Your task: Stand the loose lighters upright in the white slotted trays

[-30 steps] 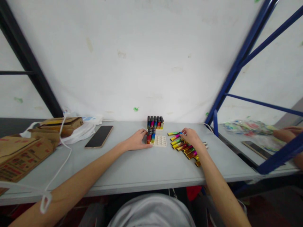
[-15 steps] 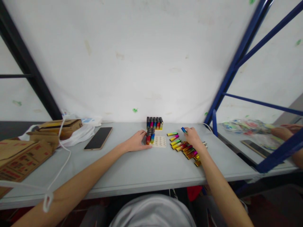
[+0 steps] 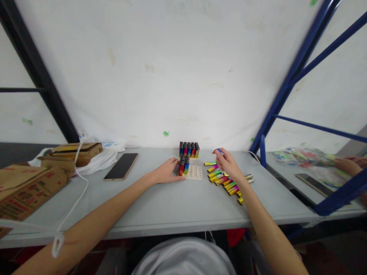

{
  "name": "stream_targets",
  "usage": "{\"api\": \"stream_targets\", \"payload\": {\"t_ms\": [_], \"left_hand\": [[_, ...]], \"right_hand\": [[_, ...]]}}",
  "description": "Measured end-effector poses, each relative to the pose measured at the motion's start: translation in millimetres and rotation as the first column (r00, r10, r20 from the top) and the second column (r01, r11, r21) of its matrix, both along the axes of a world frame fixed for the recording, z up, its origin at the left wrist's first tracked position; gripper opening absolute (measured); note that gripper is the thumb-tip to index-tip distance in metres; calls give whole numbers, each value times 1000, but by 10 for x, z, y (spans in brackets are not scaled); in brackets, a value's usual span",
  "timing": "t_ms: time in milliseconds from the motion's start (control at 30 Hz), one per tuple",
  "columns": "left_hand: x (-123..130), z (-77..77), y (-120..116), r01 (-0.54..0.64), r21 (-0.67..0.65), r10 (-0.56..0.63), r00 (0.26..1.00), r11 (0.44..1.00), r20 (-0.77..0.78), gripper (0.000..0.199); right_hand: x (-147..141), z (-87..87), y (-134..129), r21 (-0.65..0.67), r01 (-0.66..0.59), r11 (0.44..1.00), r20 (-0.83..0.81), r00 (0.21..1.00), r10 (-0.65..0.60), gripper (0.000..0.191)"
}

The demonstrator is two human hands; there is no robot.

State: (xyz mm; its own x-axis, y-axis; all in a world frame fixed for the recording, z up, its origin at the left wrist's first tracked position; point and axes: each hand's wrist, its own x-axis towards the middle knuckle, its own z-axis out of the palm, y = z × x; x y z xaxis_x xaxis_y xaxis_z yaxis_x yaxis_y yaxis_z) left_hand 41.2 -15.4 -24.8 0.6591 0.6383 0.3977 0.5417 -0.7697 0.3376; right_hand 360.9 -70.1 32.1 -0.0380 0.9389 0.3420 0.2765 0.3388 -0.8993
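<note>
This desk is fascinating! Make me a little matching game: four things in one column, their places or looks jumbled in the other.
Column one
1. Left hand
2. Right hand
3. Tray
4. Loose shiny pieces

Column two
A. Holding a small blue item
B. Lying down, many colours
C. Beside the nearer upright pieces
D. White, bare cups showing

Pairs: 1-C, 2-A, 3-D, 4-B

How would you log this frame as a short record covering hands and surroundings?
Left hand: curled at the left end of the white tray, beside upright lighters
Right hand: pinching a blue piece, mostly hidden by fingers
Loose lighters: lying in a slanted spread, right of the tray
Rear lighters: upright, near the wall
Table left: phone, cardboard boxes
Far right: another person's hand
</note>
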Motion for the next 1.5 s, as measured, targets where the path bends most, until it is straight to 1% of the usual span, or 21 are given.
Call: {"api": "stream_targets", "payload": {"t_ms": [67, 133, 300, 400, 500, 633, 867, 1067, 1167, 1267, 1400, 1500], "left_hand": [[1, -1, 0, -1, 2, 1, 1000, 1000, -3, 59], [3, 0, -1, 3, 3, -3, 1000, 1000, -5, 58], [4, 10, -6, 7, -11, -7, 1000, 1000, -9, 62], [5, 16, -10, 0, -9, 0, 1000, 1000, -26, 63], [7, 14, -10, 3, 1, -3, 1000, 1000, -31, 62], [9, -2, 4, 2, 5, -2, 1000, 1000, -24, 63], [2, -31, 29, 2, -1, -2, 999, 1000, -41, 67], [-1, -29, 24, 17, 3, -17, 1000, 1000, -1, 64], [1, -24, 17, 10, 5, -10, 1000, 1000, 1, 64], [1, -13, 8, 5, 6, -5, 1000, 1000, -13, 65], [0, 2, 1, 4, 1, -4, 1000, 1000, -22, 66], [-1, 6, 0, -2, 0, 2, 1000, 1000, -22, 66]], "right_hand": [[-104, 46, -27, 67, 27, 997, 74, 997, -32, 58], [-222, 56, -34, 120, 70, 990, 121, 989, -84, 59], [-471, -26, -36, 184, 204, 962, 201, 950, -240, 62], [-498, -62, -44, 198, 254, 947, 223, 929, -296, 56], [-467, -70, -39, 223, 271, 936, 230, 919, -321, 49], [-456, -79, -16, 218, 254, 942, 241, 921, -305, 47], [-501, -72, -44, 197, 184, 963, 284, 929, -236, 58], [-506, -91, -40, 218, 196, 956, 341, 903, -263, 45], [-509, -111, -34, 231, 183, 956, 360, 896, -259, 41], [-507, -125, -33, 230, 178, 957, 388, 885, -258, 42], [-495, -141, -24, 256, 169, 952, 415, 870, -266, 49], [-488, -158, -8, 249, 94, 964, 435, 878, -199, 45]]}}
